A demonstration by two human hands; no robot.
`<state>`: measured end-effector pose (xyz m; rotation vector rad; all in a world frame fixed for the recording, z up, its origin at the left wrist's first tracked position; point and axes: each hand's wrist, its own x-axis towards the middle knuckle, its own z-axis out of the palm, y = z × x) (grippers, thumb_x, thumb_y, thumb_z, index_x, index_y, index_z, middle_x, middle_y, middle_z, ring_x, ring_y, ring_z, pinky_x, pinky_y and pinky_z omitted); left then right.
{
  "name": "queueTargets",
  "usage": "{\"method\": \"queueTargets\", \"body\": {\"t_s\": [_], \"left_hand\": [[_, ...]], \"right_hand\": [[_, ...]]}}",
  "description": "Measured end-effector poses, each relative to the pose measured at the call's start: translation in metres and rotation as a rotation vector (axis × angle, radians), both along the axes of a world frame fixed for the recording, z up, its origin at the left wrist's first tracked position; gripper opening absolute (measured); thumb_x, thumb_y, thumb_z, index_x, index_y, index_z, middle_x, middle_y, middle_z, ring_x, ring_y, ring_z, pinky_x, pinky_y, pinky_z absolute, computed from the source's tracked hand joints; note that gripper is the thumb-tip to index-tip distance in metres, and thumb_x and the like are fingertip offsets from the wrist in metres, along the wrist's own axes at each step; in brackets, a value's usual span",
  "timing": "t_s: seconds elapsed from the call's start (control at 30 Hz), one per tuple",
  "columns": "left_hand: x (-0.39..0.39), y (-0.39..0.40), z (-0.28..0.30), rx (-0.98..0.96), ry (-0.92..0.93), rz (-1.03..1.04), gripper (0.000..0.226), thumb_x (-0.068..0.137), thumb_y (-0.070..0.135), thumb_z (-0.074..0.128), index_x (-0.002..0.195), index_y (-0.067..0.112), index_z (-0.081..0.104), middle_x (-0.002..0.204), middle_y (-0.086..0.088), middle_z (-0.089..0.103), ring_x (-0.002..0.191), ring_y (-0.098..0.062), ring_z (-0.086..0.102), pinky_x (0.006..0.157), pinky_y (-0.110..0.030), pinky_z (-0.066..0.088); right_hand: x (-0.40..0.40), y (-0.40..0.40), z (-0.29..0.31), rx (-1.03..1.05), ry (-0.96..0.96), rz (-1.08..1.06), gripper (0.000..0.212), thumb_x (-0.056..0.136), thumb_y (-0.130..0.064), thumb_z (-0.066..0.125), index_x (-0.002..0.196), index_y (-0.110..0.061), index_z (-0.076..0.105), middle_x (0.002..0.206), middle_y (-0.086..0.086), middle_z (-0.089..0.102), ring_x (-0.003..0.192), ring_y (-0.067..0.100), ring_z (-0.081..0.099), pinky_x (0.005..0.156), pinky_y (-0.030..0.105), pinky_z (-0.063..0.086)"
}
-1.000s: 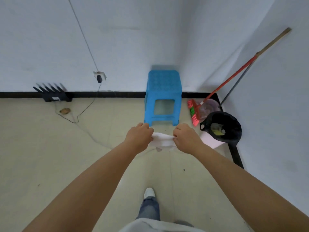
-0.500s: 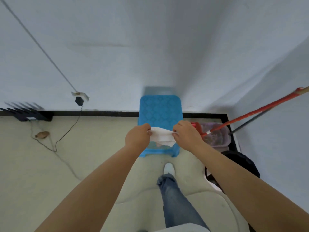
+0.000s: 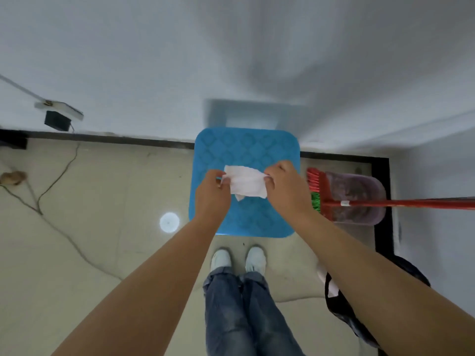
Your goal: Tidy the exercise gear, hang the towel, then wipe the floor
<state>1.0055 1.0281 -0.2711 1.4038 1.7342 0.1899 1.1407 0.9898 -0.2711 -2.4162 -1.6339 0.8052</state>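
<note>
2 bare hands over a blue stool (image 3: 246,150), left hand (image 3: 212,192) pinching the white cloth (image 3: 245,185) at 9 o'clock, right hand (image 3: 285,187) pinching it at 3 o'clock, cloth stretched between them, red broom (image 3: 385,203) at 3 o'clock of the stool, white shoes (image 3: 237,260) at 6 o'clock.

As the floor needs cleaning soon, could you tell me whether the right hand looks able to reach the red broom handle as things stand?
Probably, but not yet: the right hand and left hand both grip the white cloth. The broom handle lies just right of it, nothing between.
</note>
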Motion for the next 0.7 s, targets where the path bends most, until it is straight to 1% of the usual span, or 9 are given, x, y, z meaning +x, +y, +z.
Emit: {"method": "queueTargets", "body": {"t_s": [0.07,0.17,0.2,0.27,0.33,0.4,0.53,0.63,0.7], "left_hand": [[0.006,0.013,-0.012,0.051,-0.041,0.006,0.028,0.098,0.012,0.044,0.121,0.002,0.054,0.105,-0.009,0.061,0.091,-0.019,0.052,0.063,-0.011,0.028],[0.007,0.024,-0.029,0.05,-0.042,-0.006,0.028,0.097,0.011,0.046,0.123,0.004,0.055,0.094,-0.002,0.054,0.085,-0.016,0.049,0.063,-0.009,0.028],[0.006,0.023,-0.037,0.003,-0.018,-0.04,0.029,0.097,0.012,0.046,0.124,0.005,0.055,0.094,-0.003,0.056,0.087,-0.021,0.052,0.063,-0.011,0.03],[0.001,0.013,-0.056,-0.124,0.082,-0.165,0.032,0.096,0.012,0.046,0.127,0.009,0.053,0.104,-0.012,0.063,0.102,-0.029,0.058,0.076,-0.023,0.04],[-0.004,-0.002,-0.07,-0.22,0.186,-0.295,0.038,0.095,0.012,0.045,0.133,0.011,0.048,0.116,-0.016,0.063,0.112,-0.032,0.055,0.089,-0.033,0.043],[-0.008,-0.013,-0.073,-0.26,0.259,-0.374,0.042,0.096,0.013,0.044,0.138,0.015,0.042,0.121,-0.014,0.06,0.115,-0.031,0.054,0.092,-0.037,0.043],[-0.013,-0.013,-0.073,-0.155,0.439,-0.54,0.042,0.097,0.02,0.045,0.139,0.02,0.039,0.127,-0.011,0.048,0.117,-0.031,0.049,0.091,-0.04,0.043],[-0.021,-0.012,-0.075,-0.051,0.455,-0.592,0.037,0.097,0.022,0.044,0.132,0.012,0.046,0.124,-0.012,0.049,0.117,-0.031,0.048,0.089,-0.039,0.043],[-0.031,-0.013,-0.083,0.117,0.429,-0.563,0.036,0.094,0.017,0.046,0.125,0.002,0.054,0.121,-0.017,0.056,0.113,-0.036,0.053,0.086,-0.041,0.047]], "right_hand": [[0.006,0.012,-0.014,0.064,-0.011,-0.024,0.027,0.095,-0.017,0.044,0.115,-0.007,0.061,0.121,0.01,0.05,0.103,0.028,0.056,0.079,0.035,0.043],[0.008,0.016,-0.035,0.085,0.012,-0.043,0.028,0.095,-0.014,0.045,0.115,-0.006,0.062,0.121,0.012,0.051,0.102,0.029,0.056,0.076,0.035,0.042],[0.008,0.013,-0.042,0.026,0.029,-0.043,0.028,0.095,-0.014,0.043,0.117,-0.007,0.06,0.121,0.013,0.05,0.103,0.03,0.055,0.078,0.035,0.043],[0.003,0.001,-0.06,-0.143,0.051,-0.009,0.03,0.096,-0.012,0.04,0.121,-0.009,0.056,0.124,0.013,0.047,0.105,0.032,0.053,0.084,0.035,0.043],[-0.003,-0.015,-0.072,-0.274,0.026,0.064,0.033,0.094,-0.01,0.041,0.125,-0.011,0.052,0.127,0.012,0.045,0.104,0.034,0.054,0.087,0.037,0.043],[-0.009,-0.028,-0.08,-0.313,-0.03,0.117,0.041,0.091,-0.008,0.046,0.131,-0.015,0.047,0.132,0.01,0.041,0.108,0.034,0.052,0.092,0.038,0.038],[-0.018,-0.043,-0.087,-0.182,-0.117,0.048,0.047,0.085,-0.008,0.054,0.132,-0.014,0.05,0.134,0.012,0.046,0.115,0.034,0.046,0.089,0.04,0.033],[-0.024,-0.045,-0.093,-0.155,-0.15,0.048,0.045,0.078,-0.007,0.06,0.123,-0.012,0.057,0.124,0.013,0.055,0.106,0.034,0.052,0.084,0.041,0.037],[-0.024,-0.044,-0.093,-0.076,-0.171,0.013,0.038,0.073,-0.01,0.058,0.111,-0.01,0.065,0.11,0.014,0.062,0.097,0.035,0.059,0.081,0.042,0.042]]}}
